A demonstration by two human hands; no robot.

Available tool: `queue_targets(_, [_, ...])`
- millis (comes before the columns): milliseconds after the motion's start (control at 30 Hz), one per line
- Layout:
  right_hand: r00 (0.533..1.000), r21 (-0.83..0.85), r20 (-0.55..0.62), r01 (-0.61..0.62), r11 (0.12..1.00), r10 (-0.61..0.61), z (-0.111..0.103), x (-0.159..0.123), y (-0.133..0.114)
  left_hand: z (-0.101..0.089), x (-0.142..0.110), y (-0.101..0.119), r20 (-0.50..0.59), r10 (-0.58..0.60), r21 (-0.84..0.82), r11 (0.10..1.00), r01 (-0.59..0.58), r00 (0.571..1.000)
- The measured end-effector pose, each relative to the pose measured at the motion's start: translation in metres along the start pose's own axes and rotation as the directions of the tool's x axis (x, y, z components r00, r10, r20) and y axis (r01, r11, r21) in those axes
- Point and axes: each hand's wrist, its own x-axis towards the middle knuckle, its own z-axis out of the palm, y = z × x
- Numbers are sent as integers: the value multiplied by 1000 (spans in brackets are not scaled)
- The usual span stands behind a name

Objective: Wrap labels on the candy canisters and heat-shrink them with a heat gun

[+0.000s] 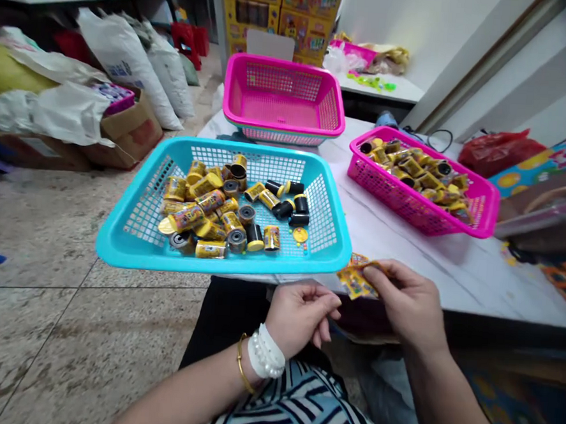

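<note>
R hand (409,303) pinches labels (358,280) by edge, prob. for easy peeling; L hand (303,315) loosely curled, nr blue basket (222,267).

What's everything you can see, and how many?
Blue basket: 1, blue, table's left
Back basket: 1, pink, behind that
Right basket: 1, pink, table's right
Tubs: many, yellow and black, blue and right baskets
Wrappers: some, yellow, right hand's grip
Table: 1, white, under baskets
Bag: 1, red, far right
Cartons: several, yellow, back
Sacks: at least 2, white, left floor
Box: at least 1, brown, left floor
Bangle: 1, gold, left wrist
Left hand: 1, near wrappers
Right hand: 1, table edge
</note>
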Motion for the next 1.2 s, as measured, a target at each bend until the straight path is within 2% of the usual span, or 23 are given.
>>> queue_targets(67, [999, 62, 10, -52, 997, 51, -3, 4, 4, 1, 5, -2, -13, 6, -6, 1000, -6, 1000])
queue_targets(133, [995, 78, 71, -76, 994, 71, -3, 2, 4, 2, 8, -4, 18, 26, -18, 1000, -25, 1000])
queue_targets(233, [987, 32, 156, -52, 998, 46, 0, -5, 3, 4, 9, -4, 74, 19, 21, 1000, -21, 997])
queue_targets(300, [990, -21, 140, -20, 1000, 23, 1, -3, 7, 3, 9, -4, 42, 7, 68, 998, -9, 999])
queue_targets(367, [997, -111, 76, 25, 993, -16, -2, 7, 16, 0, 8, -3, 1, 2, 97, 995, -2, 1000])
queue_targets(433, [991, -265, 49, 130, 956, -122, -5, 24, 29, -6, 5, -3, -19, -3, 111, 994, 6, 1000])
queue_targets(533, [930, -508, 67, 344, 790, -361, -9, 45, 41, -15, -1, -3, -50, -14, 118, 993, 20, 999])
queue_targets(600, [876, -579, 12, 399, 711, -482, -8, 42, 39, -22, -7, -5, -95, -6, 104, 994, 16, 995])
queue_targets(667, [850, -550, -88, 393, 737, -519, -1, 23, 30, -29, -14, -8, -159, 20, 69, 998, -10, 987])
queue_targets(700, [861, -493, -124, 378, 784, -494, 3, 9, 25, -32, -17, -10, -191, 33, 46, 999, -25, 981])
queue_targets(767, [933, -289, -88, 310, 906, -348, 17, -19, 16, -39, -24, -14, -240, 42, 6, 999, -41, 970])
queue_targets(800, [970, -161, 2, 241, 957, -244, 25, -32, 13, -41, -28, -16, -248, 37, -4, 999, -39, 968])
queue_targets(833, [981, -47, 113, 161, 986, -155, 33, -41, 12, -44, -31, -17, -240, 28, -3, 1000, -30, 970])
queue_targets(900, [950, 84, 306, 31, 996, -56, 48, -50, 10, -50, -38, -18, -177, 10, 47, 999, -2, 984])
queue_targets(933, [923, 92, 381, 15, 996, -50, 54, -51, 10, -54, -41, -18, -132, 7, 92, 996, 5, 991])
queue_targets(1000, [846, 32, 527, 76, 997, -82, 62, -47, 8, -60, -48, -18, -78, 20, 192, 981, -5, 997])
queue_targets(1067, [770, -43, 626, 193, 980, -124, 68, -45, 5, -66, -53, -18, -100, 56, 254, 967, -29, 993])
queue_targets(1100, [765, -65, 629, 229, 971, -139, 71, -45, 4, -68, -56, -19, -122, 75, 257, 965, -42, 990])
queue_targets(1133, [791, -73, 594, 234, 969, -146, 74, -47, 3, -71, -58, -20, -137, 89, 244, 968, -53, 987])
queue_targets(1200, [868, -53, 482, 167, 984, -121, 80, -53, 4, -74, -62, -24, -137, 108, 202, 976, -79, 985])
